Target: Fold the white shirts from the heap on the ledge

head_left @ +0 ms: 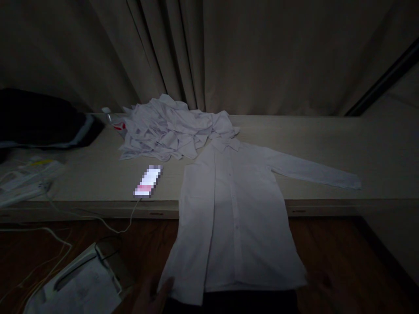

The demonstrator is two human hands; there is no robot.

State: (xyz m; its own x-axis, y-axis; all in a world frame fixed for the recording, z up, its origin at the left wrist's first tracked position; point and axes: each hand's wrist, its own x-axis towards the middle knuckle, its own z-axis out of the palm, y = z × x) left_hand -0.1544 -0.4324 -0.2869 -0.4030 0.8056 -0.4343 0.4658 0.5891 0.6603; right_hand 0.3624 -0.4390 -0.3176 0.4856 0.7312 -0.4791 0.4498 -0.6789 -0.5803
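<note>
A white button-up shirt (235,218) lies spread flat, collar towards the curtain, its lower half hanging over the ledge's front edge. Its right sleeve (314,172) stretches out along the ledge; its left sleeve is folded across the body. My left hand (153,296) shows at the bottom edge, fingertips touching the shirt's lower left corner; the dim light hides whether it grips the cloth. My right hand is out of the frame. A crumpled pile of white shirts (173,128) sits behind the spread one.
A lit phone (148,181) lies on the pale ledge (376,144), with a white cable running down to the dark wooden floor (343,270). Dark folded cloth (42,120) and papers sit at far left. A white object lies at bottom left. Curtains hang behind.
</note>
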